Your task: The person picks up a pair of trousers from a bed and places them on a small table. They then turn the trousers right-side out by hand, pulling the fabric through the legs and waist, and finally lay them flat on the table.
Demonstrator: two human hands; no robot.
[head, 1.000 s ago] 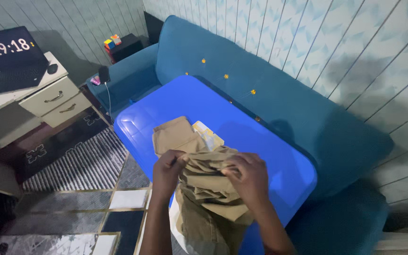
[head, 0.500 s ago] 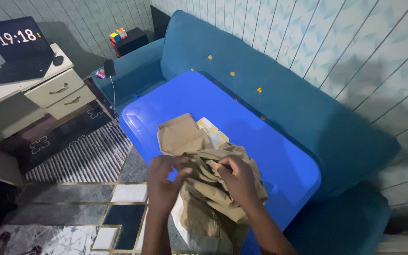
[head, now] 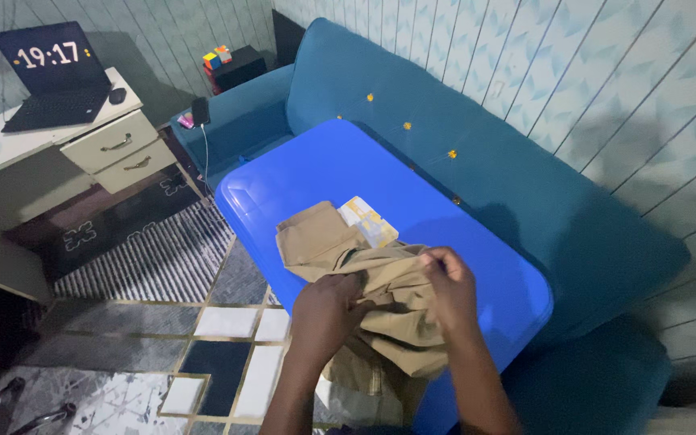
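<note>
garment: crumpled khaki garment (head: 392, 302), bunched up on the near edge of the blue counter (head: 340, 165), part of it drooping off that edge toward the floor

left hand: left hand (head: 328, 310) sits on the floor-side part of the garment, fingers (head: 354, 283) curled in and pinching a fold of the cloth

right hand: right hand (head: 451, 288) is on the sofa-side part of the garment, fingers (head: 432, 259) closed tight on a bit of fabric up at the top of the bundle, so both hands have hold of the same piece

flat bit: one section of the garment lies spread out flat on the counter, just past the hands

packet: small pale packet with yellow marks (head: 369, 220), lying on the counter right at the far edge of the garment, touching it or close enough that I can't tell

counter: shiny blue plastic top with rounded corners, pushed up against the teal sofa (head: 477, 137)

sofa: sits behind the counter along the wall, yellow button dots on the backrest

other stuff: cream desk with drawers (head: 114, 149) well off from the counter across the patterned rug (head: 134, 250), with an open laptop (head: 56, 76) on top showing bright digits

corner: colourful puzzle cube (head: 218, 57) on a dark stand past the sofa's arm, well away from the counter
</note>
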